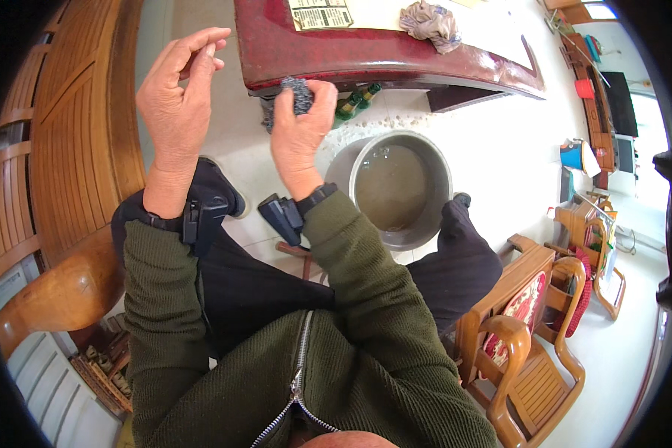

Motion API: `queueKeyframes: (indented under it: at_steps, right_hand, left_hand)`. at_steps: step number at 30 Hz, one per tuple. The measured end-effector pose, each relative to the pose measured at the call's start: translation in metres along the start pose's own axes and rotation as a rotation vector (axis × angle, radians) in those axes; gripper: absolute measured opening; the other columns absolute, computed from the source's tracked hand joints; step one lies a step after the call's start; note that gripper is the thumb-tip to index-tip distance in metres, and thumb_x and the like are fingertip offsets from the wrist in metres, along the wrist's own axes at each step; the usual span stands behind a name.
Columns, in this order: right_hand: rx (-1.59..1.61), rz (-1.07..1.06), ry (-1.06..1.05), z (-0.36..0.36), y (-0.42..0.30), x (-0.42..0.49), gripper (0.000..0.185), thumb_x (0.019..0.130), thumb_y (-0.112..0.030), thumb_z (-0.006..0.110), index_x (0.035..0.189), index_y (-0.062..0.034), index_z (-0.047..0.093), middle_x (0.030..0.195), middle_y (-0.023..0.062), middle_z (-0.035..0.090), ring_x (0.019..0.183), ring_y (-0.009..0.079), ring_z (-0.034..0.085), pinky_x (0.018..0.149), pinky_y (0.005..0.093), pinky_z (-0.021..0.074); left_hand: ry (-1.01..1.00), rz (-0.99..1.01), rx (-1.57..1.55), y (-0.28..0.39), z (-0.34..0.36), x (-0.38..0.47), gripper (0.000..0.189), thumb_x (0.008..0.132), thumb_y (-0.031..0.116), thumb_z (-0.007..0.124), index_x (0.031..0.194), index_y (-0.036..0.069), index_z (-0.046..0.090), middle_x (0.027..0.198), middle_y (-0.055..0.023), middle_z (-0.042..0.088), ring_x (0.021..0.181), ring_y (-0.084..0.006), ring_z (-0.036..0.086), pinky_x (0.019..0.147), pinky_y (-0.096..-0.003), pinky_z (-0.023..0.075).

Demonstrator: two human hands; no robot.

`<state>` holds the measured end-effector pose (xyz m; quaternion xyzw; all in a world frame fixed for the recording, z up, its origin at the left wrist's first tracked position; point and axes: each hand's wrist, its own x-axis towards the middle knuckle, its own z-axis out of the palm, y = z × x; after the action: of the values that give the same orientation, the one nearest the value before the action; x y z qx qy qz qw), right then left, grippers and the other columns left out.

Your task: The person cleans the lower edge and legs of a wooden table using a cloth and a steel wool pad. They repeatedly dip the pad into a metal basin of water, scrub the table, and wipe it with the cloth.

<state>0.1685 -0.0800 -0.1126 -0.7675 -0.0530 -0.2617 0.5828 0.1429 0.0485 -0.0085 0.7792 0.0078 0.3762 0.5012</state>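
My right hand point(301, 126) grips a dark grey, speckled scouring pad point(298, 94) at the near left corner of a dark red table point(313, 56). My fingers cover part of the pad, and I cannot tell how firmly it touches the table. Left of it, my left hand point(182, 95) is raised over the floor, holding nothing visible, with fingers bent and the thumb close to them. A large metal pot point(448, 185) of murky water point(395, 193) stands on the floor between my feet. On the tabletop lies a crumpled greyish cloth point(431, 25).
Green glass bottles point(358, 103) stand beneath the table edge, close to my right hand. A printed sheet point(320, 14) lies on the tabletop. Wooden slatted furniture point(78, 129) lines the left side. A wooden chair point(537, 375) is at lower right, and a blue-and-orange bucket point(574, 155) stands farther right.
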Motion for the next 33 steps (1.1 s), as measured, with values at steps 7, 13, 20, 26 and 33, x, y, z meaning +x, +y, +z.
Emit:
queueKeyframes:
  at_steps: [7, 13, 20, 26, 33]
  right_hand:
    - [0.215, 0.32, 0.148, -0.037, 0.018, 0.047, 0.021, 0.082, -0.003, 0.063, 0.098, 0.001, 0.051, 0.096, 0.0123, 0.05, 0.093, 0.0268, 0.051, 0.086, 0.0397, 0.0433]
    - [-0.016, -0.046, -0.03, 0.005, -0.011, -0.003, 0.022, 0.081, -0.004, 0.065, 0.097, 0.0013, 0.052, 0.096, 0.0164, 0.05, 0.093, 0.032, 0.052, 0.085, 0.041, 0.0437]
    - [0.202, 0.272, 0.201, -0.028, -0.003, 0.04, 0.018, 0.083, -0.004, 0.063, 0.097, 0.0001, 0.052, 0.094, 0.0105, 0.051, 0.09, 0.0238, 0.052, 0.084, 0.0395, 0.0447]
    - [-0.013, -0.075, -0.016, 0.016, -0.012, -0.016, 0.026, 0.078, 0.001, 0.067, 0.101, 0.0015, 0.054, 0.099, 0.0187, 0.05, 0.097, 0.0371, 0.052, 0.084, 0.0444, 0.0446]
    - [-0.011, 0.198, 0.155, -0.052, 0.07, 0.043, 0.023, 0.089, -0.009, 0.066, 0.107, -0.0006, 0.054, 0.102, 0.008, 0.058, 0.092, 0.0178, 0.055, 0.084, 0.0336, 0.0469]
  left_hand:
    - [-0.007, -0.065, 0.003, 0.0, -0.014, -0.002, 0.02, 0.099, 0.002, 0.058, 0.112, 0.005, 0.072, 0.1, -0.0028, 0.069, 0.081, -0.0074, 0.062, 0.073, -0.02, 0.0489]
    - [-0.013, -0.031, 0.007, 0.001, -0.012, 0.0, 0.02, 0.098, 0.002, 0.058, 0.112, 0.005, 0.073, 0.099, -0.0025, 0.07, 0.081, -0.0075, 0.062, 0.072, -0.0203, 0.0493]
    - [0.067, 0.005, -0.018, -0.002, -0.019, -0.002, 0.019, 0.095, 0.001, 0.061, 0.105, 0.009, 0.075, 0.091, -0.0018, 0.071, 0.074, -0.0073, 0.066, 0.066, -0.0198, 0.051]
    - [0.045, -0.014, -0.022, 0.0, -0.011, 0.001, 0.02, 0.094, 0.001, 0.061, 0.106, 0.009, 0.075, 0.09, -0.0019, 0.071, 0.075, -0.0073, 0.066, 0.067, -0.0199, 0.0512]
    - [0.066, -0.023, -0.012, -0.002, -0.02, -0.001, 0.02, 0.094, 0.001, 0.061, 0.105, 0.01, 0.075, 0.089, -0.0012, 0.071, 0.075, -0.0074, 0.065, 0.066, -0.0197, 0.0509]
